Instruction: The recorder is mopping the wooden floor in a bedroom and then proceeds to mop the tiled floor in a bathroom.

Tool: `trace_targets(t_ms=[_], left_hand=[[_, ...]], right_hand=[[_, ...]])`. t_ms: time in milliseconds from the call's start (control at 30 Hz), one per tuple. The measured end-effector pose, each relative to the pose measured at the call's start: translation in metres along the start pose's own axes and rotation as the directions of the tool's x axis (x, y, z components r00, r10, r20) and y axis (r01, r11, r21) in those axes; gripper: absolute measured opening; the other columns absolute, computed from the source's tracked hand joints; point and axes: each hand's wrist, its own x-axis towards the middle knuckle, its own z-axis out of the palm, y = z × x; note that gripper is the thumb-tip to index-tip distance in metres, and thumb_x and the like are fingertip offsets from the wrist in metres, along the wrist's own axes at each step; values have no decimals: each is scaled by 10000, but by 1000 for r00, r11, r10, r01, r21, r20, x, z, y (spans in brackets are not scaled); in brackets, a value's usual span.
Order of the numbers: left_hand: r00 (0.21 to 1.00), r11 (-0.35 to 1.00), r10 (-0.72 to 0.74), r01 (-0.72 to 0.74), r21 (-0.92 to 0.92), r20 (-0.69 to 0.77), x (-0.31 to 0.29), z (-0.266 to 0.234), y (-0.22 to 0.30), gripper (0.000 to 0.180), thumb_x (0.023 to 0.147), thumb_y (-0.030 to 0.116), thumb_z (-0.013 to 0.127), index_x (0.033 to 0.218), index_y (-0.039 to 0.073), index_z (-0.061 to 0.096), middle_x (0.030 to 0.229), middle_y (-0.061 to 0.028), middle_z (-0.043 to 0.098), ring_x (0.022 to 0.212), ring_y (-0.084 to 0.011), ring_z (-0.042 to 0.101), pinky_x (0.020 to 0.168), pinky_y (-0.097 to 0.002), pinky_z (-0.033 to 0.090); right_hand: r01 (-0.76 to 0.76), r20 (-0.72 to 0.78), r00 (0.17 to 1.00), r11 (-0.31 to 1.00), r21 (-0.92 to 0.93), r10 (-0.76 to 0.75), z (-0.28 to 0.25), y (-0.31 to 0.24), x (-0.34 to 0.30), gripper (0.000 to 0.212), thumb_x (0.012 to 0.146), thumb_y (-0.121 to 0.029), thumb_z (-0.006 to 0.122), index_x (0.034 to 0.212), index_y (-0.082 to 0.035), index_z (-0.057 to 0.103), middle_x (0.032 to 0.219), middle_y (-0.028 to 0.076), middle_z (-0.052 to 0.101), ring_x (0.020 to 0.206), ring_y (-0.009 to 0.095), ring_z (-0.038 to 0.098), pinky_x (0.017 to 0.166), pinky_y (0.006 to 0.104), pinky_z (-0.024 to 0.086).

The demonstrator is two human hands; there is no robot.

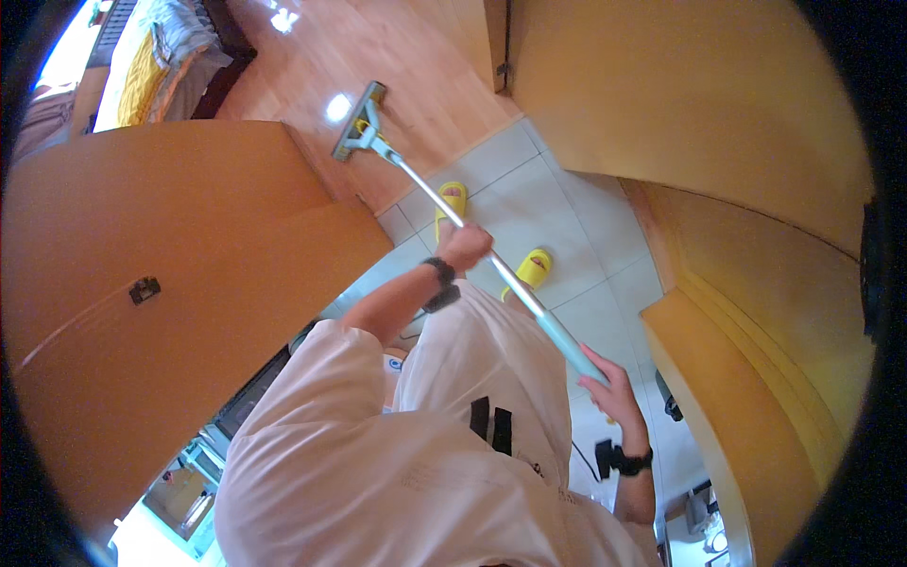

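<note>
A sponge mop (425, 186) slants across the view from upper left to lower right, with a silver pole and a pale green grip (564, 346). My left hand (465, 248) is closed round the middle of the metal pole. Lower down, my right hand (612, 386) wraps the pale green grip near its end. The mop's wide head (359, 123) rests on the wood floor (312, 76), just past the line where the tiles begin. Its underside is hidden. Both wrists wear black bands.
I stand on pale tiles (586, 227) in yellow slippers (535, 268). An orange-brown wooden door (170, 208) is at my left, and wooden panels (699, 94) rise at my right. Beyond the doorway, a bed with yellow and pale bedding (142, 76) stands at far left.
</note>
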Motion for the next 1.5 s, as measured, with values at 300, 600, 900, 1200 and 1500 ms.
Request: trace_targets(t_ms=[300,600,900,1200,1500], left_hand=[[941,940,316,-328,94,124,-17,51,222,50,663,133,625,697,99,612,667,-67,619,678,-239,622,595,-353,484],[898,899,438,-438,-17,43,-26,72,252,44,640,143,606,628,109,580,629,-48,601,659,-221,612,674,-340,469],[856,844,512,-518,-138,-76,-14,83,212,21,696,132,552,711,120,562,640,-57,594,692,-253,608,671,-389,466],[974,965,200,-214,154,104,45,54,55,94,696,130,561,700,65,629,749,-150,620,759,-326,610,671,-412,501],[949,961,256,-270,-53,-186,-58,-101,156,65,637,156,604,671,103,619,665,-104,589,692,-306,586,638,-416,468]], right_hand=[[-37,-292,956,998,-52,20,-71,128,-174,497,698,9,678,1179,7,555,875,76,638,697,66,537,599,210,455],[-219,-224,933,939,264,281,-61,136,-187,528,705,14,671,1212,9,523,647,8,552,434,39,418,386,195,339],[-167,-221,954,972,166,202,-46,185,-146,523,737,20,650,1239,-32,513,624,-27,516,430,28,410,366,191,320],[543,-243,810,839,-29,-533,-4,178,12,465,789,-11,597,1243,-26,495,1093,213,599,971,142,578,817,267,448],[350,-196,917,937,-21,-347,-27,93,-173,472,763,1,636,1220,-29,521,1037,173,638,910,125,596,798,263,461]])
